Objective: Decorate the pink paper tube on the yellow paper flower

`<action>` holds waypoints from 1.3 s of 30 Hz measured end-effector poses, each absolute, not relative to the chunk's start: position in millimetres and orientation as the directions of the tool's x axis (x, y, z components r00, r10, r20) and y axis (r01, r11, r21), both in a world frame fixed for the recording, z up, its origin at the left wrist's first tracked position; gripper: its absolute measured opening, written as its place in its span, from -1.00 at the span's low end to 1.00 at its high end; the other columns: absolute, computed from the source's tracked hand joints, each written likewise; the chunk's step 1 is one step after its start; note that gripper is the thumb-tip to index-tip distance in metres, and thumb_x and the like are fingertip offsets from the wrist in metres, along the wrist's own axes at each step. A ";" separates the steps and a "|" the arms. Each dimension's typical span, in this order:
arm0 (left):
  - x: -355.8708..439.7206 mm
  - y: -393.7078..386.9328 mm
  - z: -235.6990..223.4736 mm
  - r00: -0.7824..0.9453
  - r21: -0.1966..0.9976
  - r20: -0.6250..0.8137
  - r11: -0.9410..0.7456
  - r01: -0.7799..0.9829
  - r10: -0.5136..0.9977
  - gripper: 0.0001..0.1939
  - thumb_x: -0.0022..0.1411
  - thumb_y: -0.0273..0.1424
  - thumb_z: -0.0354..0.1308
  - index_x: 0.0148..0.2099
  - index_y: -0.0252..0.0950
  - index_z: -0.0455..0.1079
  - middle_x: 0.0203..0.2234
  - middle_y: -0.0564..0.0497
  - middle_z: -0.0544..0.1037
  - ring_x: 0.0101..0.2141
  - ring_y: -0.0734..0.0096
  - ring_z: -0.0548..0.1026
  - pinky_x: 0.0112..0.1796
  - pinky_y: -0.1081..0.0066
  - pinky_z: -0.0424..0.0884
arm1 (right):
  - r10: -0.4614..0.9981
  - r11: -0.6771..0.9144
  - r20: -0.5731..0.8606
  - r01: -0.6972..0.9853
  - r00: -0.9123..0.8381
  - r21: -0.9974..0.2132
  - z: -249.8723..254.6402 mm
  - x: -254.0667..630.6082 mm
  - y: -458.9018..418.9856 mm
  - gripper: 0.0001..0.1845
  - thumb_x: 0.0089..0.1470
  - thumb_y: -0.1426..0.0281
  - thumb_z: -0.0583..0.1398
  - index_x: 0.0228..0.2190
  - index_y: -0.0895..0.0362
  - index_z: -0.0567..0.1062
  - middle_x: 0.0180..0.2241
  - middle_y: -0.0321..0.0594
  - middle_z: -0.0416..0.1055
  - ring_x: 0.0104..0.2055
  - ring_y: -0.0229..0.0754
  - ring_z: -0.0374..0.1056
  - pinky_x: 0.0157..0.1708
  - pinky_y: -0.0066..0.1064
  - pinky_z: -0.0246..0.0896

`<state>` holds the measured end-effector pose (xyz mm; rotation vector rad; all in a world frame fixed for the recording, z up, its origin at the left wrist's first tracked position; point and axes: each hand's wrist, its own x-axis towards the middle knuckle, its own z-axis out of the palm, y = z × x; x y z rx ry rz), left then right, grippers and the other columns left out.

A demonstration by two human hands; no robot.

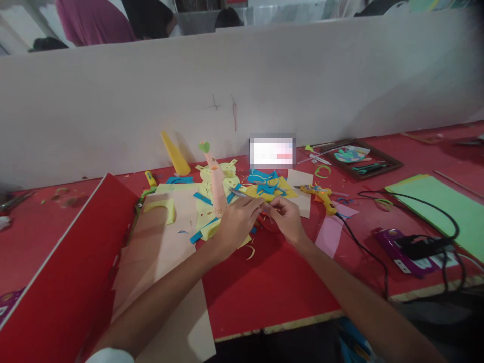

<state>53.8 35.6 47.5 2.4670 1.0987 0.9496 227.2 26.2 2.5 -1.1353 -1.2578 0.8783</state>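
Note:
My left hand [242,222] and my right hand [285,219] meet over the middle of the red table, fingertips pinched close together. What lies between the fingers is too small and covered to make out. A pointed metal blade [238,192], like that of scissors, sticks out beyond my left hand, and something orange-red [267,222] shows below the fingers. Just left of my left hand a pale pink paper cone [216,189] with a green tip stands upright among yellow paper cutouts [204,204] and blue strips [198,236]. Blue paper pieces [266,187] on yellow paper lie behind my hands.
A yellow glue gun [321,195] lies to the right, its cord running to a purple power strip [397,252]. Green sheets [434,206] and a dark tray [393,164] are farther right. A yellow cone [176,155] leans by the white partition [132,101]. A red board [71,252] stands left.

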 end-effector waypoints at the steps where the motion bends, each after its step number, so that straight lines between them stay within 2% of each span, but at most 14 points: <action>1: 53.5 35.9 47.0 0.499 0.488 0.445 -0.669 0.561 0.744 -0.75 0.43 -0.48 0.09 0.06 -0.18 0.51 -0.12 -0.10 0.64 -0.09 0.21 0.60 -0.06 0.25 0.51 | 0.956 0.253 0.264 0.099 0.129 -0.963 2.4 227.3 26.4 -0.47 0.05 -0.10 0.33 -0.55 0.06 0.37 -0.60 -0.38 0.27 -0.57 -0.29 0.17 -0.55 -0.42 0.12; 4: 53.6 37.6 46.1 0.498 0.536 0.417 -0.648 0.541 0.760 -0.75 0.42 -0.48 0.10 0.04 -0.18 0.53 -0.16 -0.09 0.66 -0.14 0.24 0.61 -0.08 0.28 0.52 | 0.954 0.268 0.281 0.121 0.104 -0.956 3.7 228.5 26.6 -0.46 0.06 -0.12 0.31 -0.55 0.05 0.37 -0.61 -0.38 0.27 -0.56 -0.28 0.18 -0.55 -0.42 0.11; 7: 54.4 39.6 47.4 0.471 0.644 0.381 -0.594 0.482 0.795 -0.75 0.38 -0.52 0.11 0.00 -0.21 0.55 -0.18 -0.07 0.67 -0.18 0.28 0.63 -0.10 0.32 0.52 | 0.955 0.273 0.284 0.125 0.088 -0.954 6.5 230.3 26.5 -0.47 0.05 -0.11 0.32 -0.55 0.06 0.37 -0.62 -0.38 0.27 -0.58 -0.29 0.18 -0.55 -0.42 0.11; 11: 54.9 41.3 50.8 0.421 0.773 0.324 -0.494 0.399 0.847 -0.78 0.36 -0.48 0.12 -0.04 -0.24 0.56 -0.26 -0.04 0.67 -0.32 0.38 0.60 -0.23 0.41 0.50 | 0.964 0.258 0.262 0.095 0.040 -0.962 9.3 232.6 25.5 -0.49 0.04 -0.11 0.32 -0.54 0.05 0.39 -0.64 -0.39 0.27 -0.63 -0.30 0.16 -0.58 -0.41 0.09; 17: 55.1 42.0 55.0 0.427 0.825 0.273 -0.438 0.356 0.862 -0.84 0.36 -0.37 0.11 -0.23 -0.28 0.50 -0.39 0.00 0.57 -0.39 0.45 0.49 -0.34 0.48 0.43 | 0.955 0.294 0.296 0.143 -0.006 -0.945 14.8 232.5 22.7 -0.47 0.12 -0.14 0.25 -0.51 0.05 0.43 -0.58 -0.32 0.34 -0.55 -0.24 0.24 -0.49 -0.37 0.20; 22: 55.5 41.4 55.1 0.401 0.908 0.188 -0.314 0.276 0.897 -0.78 0.36 -0.27 0.11 -0.27 -0.28 0.44 -0.47 0.06 0.47 -0.45 0.48 0.44 -0.39 0.49 0.44 | 0.967 0.254 0.253 0.094 -0.015 -0.963 18.7 231.4 21.2 -0.46 0.16 -0.18 0.19 -0.46 0.03 0.40 -0.57 -0.35 0.32 -0.57 -0.25 0.23 -0.50 -0.36 0.22; 29: 55.3 43.2 52.5 0.423 0.893 0.165 -0.317 0.319 0.891 -0.83 0.30 -0.27 0.15 -0.20 -0.27 0.44 -0.40 0.05 0.51 -0.37 0.45 0.46 -0.39 0.51 0.40 | 0.961 0.274 0.278 0.121 0.012 -0.954 18.6 234.1 22.5 -0.47 0.18 -0.17 0.18 -0.46 0.03 0.38 -0.56 -0.35 0.32 -0.57 -0.24 0.24 -0.49 -0.35 0.21; 34: 57.3 41.3 49.9 0.451 0.896 0.144 -0.310 0.318 0.881 -0.80 0.33 -0.24 0.14 -0.23 -0.27 0.41 -0.46 0.09 0.47 -0.45 0.48 0.45 -0.40 0.50 0.37 | 0.957 0.289 0.288 0.166 -0.028 -0.943 14.4 235.6 24.1 -0.48 0.20 -0.16 0.17 -0.45 0.03 0.40 -0.53 -0.34 0.32 -0.54 -0.24 0.21 -0.47 -0.36 0.18; 39: 60.4 34.8 58.6 0.469 0.799 0.216 -0.431 0.420 0.856 -0.84 0.35 -0.33 0.11 -0.27 -0.28 0.40 -0.46 0.08 0.46 -0.42 0.46 0.41 -0.39 0.49 0.29 | 0.941 0.339 0.331 0.250 -0.076 -0.907 12.3 238.6 27.3 -0.52 0.24 -0.08 0.15 -0.45 0.05 0.42 -0.49 -0.30 0.37 -0.47 -0.21 0.26 -0.40 -0.36 0.19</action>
